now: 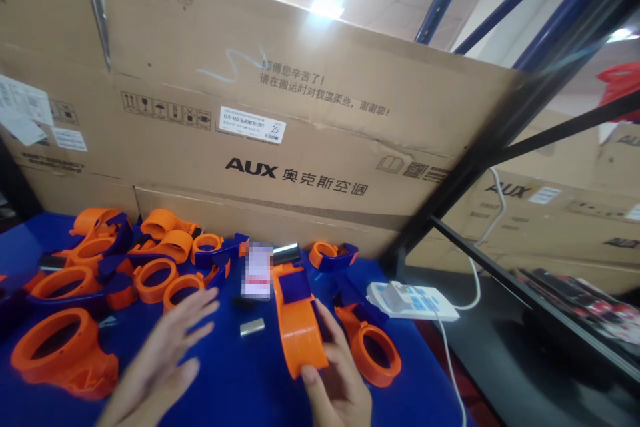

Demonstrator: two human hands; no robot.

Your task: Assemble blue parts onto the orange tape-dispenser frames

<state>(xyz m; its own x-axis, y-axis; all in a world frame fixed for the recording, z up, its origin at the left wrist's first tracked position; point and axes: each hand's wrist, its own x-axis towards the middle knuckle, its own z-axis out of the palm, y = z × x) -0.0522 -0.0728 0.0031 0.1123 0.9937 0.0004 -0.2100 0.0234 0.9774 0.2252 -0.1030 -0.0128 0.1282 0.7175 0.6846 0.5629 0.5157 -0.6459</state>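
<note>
On a blue-covered worktable [240, 373] backed by stacked cardboard cartons, an orange tape-dispenser body [296, 320] was held upright by the right hand [340, 380], the thumb pressed against its lower edge and the fingers wrapped behind, a grip that appeared to keep the blue insert and the metal roller [287, 253] at its top facing the person. The left hand [160, 360] was spread flat and wide just above the cloth, holding nothing, its fingertips near a small metal bar [252, 327] lying loose on the table. A heap of orange and blue dispenser parts [115, 260] was piled to the left, apparently within easy reach, and a large orange ring piece [63, 353] lay nearest the left wrist. Another orange ring [373, 353] lay just beside the right hand, with an orange-and-blue piece [333, 255] further back. A white power strip [413, 300] rested at the table's right edge, its cable trailing off toward the floor. The big carton [300, 133] behind was printed "AUX" with Chinese characters, and a white sticker on it showed "25"; a second "AUX" mark could be read on a carton [550, 213] beyond the dark shelving frame. A small blurred-out card [257, 270] stood behind the dispenser.
</note>
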